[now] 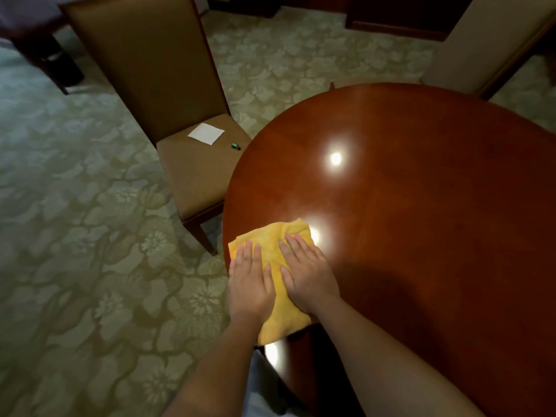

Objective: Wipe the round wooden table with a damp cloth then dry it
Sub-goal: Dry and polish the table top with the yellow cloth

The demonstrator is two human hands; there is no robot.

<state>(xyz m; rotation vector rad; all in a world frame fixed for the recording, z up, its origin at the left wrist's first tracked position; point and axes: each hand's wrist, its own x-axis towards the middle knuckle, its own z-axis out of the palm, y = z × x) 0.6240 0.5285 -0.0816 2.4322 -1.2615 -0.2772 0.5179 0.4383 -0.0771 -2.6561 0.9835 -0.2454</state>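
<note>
Cloth (272, 245), yellow and folded, lies on the near left edge of the round wooden counter (421, 206), and a part of it hangs a little over the rim toward me. I have both hands flat on it, side by side: my left hand (249, 278) presses the part at the rim, my right hand (307, 275) presses the inner part. The fingers are straight and spread, they do not curl around the cloth. I think this is because flat palms give an even pressure and keep the folded cloth from bunching when it slides over the wood.

I judge that the wiping is in hand, near the edge. If the cloth is damp or dry I cannot tell. The wide surface beyond the hands is glossy with light spots, so I cannot see which part is already wiped.

Just beside the counter at the left stands a chair (144, 64). On its seat lie a white paper (206, 133) and a small green thing (235, 145), probably put there to free the counter for wiping. Below is a patterned carpet (75, 236).
</note>
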